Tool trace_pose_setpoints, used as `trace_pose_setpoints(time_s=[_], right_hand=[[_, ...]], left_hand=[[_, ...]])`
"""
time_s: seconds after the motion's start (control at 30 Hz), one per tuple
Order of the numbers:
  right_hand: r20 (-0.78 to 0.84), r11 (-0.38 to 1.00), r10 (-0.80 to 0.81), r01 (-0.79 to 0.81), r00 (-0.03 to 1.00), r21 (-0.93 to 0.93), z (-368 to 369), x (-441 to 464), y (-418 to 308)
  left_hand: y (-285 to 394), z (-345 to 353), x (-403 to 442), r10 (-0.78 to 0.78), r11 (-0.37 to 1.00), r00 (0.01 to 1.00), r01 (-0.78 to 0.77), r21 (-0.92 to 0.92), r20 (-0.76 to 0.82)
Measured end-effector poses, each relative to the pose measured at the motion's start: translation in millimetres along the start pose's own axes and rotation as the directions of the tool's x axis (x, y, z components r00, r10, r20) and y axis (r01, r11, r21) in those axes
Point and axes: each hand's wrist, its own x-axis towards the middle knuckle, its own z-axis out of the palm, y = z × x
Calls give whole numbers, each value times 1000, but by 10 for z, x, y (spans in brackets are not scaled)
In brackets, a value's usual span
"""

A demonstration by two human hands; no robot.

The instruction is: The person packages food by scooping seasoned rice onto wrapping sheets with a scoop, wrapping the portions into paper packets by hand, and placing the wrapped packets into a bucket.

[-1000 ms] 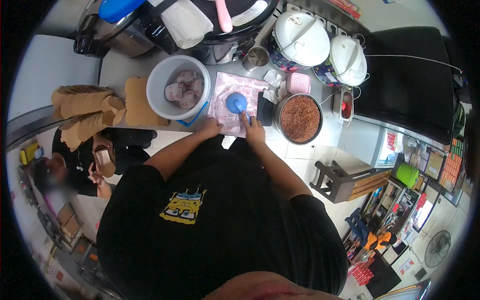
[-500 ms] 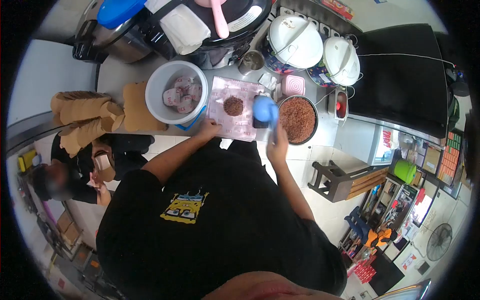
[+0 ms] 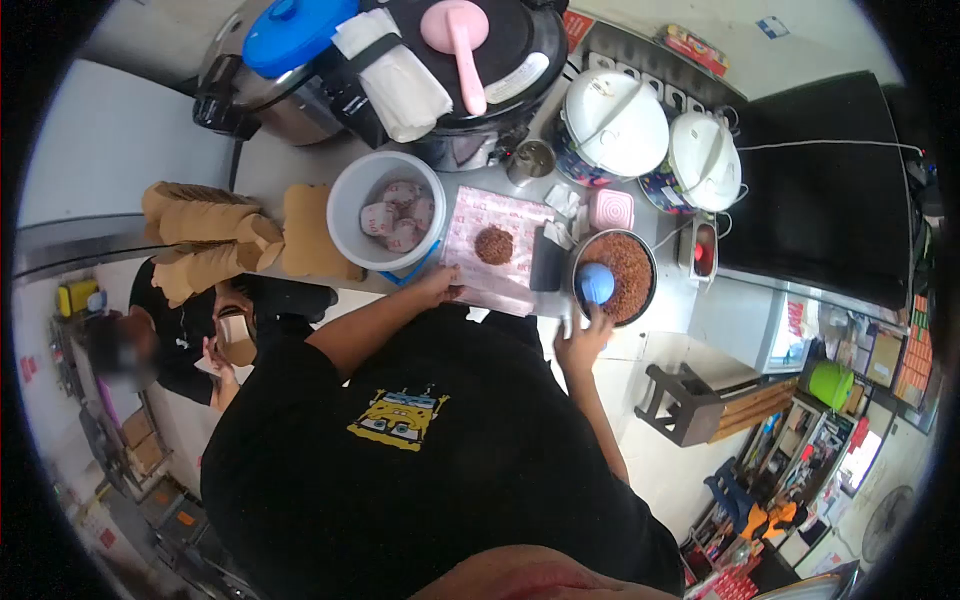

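A pink-and-white printed paper sheet [image 3: 470, 215] lies on the counter with a round mound of reddish-brown rice [image 3: 494, 245] on it. The fingers of my left hand [image 3: 438, 286] are closed on the sheet's near left corner. A blue scoop [image 3: 597, 284] rests in a round pot [image 3: 654, 290] full of the same brown rice [image 3: 628, 270]. Just below the scoop, at the pot's near rim, is my right hand [image 3: 583, 348], slightly blurred, with its fingers apart. The scoop's handle is hard to make out. Between sheet and pot sits a dark rectangular object [image 3: 547, 262].
On the left are a white bucket [image 3: 345, 215] with several paper-wrapped bundles [image 3: 402, 212] and stacks of brown cardboard pieces [image 3: 205, 235]. Behind stand a large black cooker [image 3: 510, 60], a metal cup [image 3: 531, 160] and white-lidded pots [image 3: 615, 115]. Another person [image 3: 165, 330] sits at left.
My right hand has moved from the dark object to the pot; the scoop now sits in the rice, and the fingers have spread. My left hand stays at the sheet. The view has shifted.
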Motion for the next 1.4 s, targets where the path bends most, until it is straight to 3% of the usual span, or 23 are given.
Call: trace_pose_setpoints(time_s=[0.07,0.1,0.17,0.27,0.3,0.33,0.37,0.43,0.47,0.63,0.7,0.73,0.77,0.83,0.87,0.93,0.97,1.03,1.1,1.27,1.33,1.37,1.4], right_hand=[[113,881,-227,155,967,447,311,123,-132],[125,896,-268,199,955,398,252,285,-379],[138,905,-307,245,941,347,283,505,-670],[164,928,-302,251,939,275,967,544,-577],[173,909,-296,222,939,352,1265,493,-449],[187,886,-285,184,940,426,1424,455,-387],[103,850,-329,247,939,465,1274,508,-439],[191,824,-369,225,909,519,1270,476,-413],[136,811,-425,310,895,496,1271,477,-419],[94,838,-489,437,867,325,1239,337,-619],[230,858,-500,440,835,267,1229,288,-656],[222,877,-473,433,852,207,1212,259,-637],[222,881,-466,427,856,205,1209,252,-607],[109,917,-326,287,939,276,1187,218,-508],[137,907,-329,272,934,323,1138,237,-439],[137,881,-380,313,915,354,1308,197,-265],[129,852,-432,356,893,385,1334,213,-229],[141,846,-426,338,894,412,1368,209,-163],[325,866,-343,163,882,472,1257,238,-175],[295,778,-477,243,828,579,1231,208,-70],[333,760,-503,226,797,609,1189,172,-85],[384,745,-403,54,831,665,1150,170,-116],[444,702,-303,-117,843,702,1126,176,-143]], left_hand=[[43,8,-27,-1,999,999,3,-50,49],[49,16,-1,-10,995,994,21,-97,107],[108,123,-104,-35,989,999,35,-146,-3],[101,35,-164,111,993,990,-106,-55,82],[112,-22,-202,411,610,881,-458,647,235],[98,-53,-248,441,-241,711,-494,835,548],[107,4,-423,426,-235,719,-498,835,549],[184,226,-882,156,-510,882,-313,801,444],[139,196,-821,130,-579,891,-288,763,434],[-12,38,-633,171,-559,872,-297,774,458],[-99,-153,-412,443,-417,724,-355,837,528],[-82,-227,-310,638,-85,664,-444,892,391],[-40,-199,-346,633,-90,664,-447,890,397],[91,-60,-550,806,89,550,-477,874,219],[161,-1,-643,803,91,554,-479,873,220],[305,73,-730,801,-74,395,-681,728,451],[306,43,-685,800,-74,395,-682,727,452],[313,-51,-589,696,-244,403,-646,724,595],[177,-349,-291,636,-253,441,-656,711,633],[220,-544,-495,461,-273,479,-724,633,747],[192,-592,-657,461,-131,512,-768,627,725],[98,-650,-631,461,-129,513,-769,626,724],[-37,-711,-566,579,108,594,-735,669,559]])
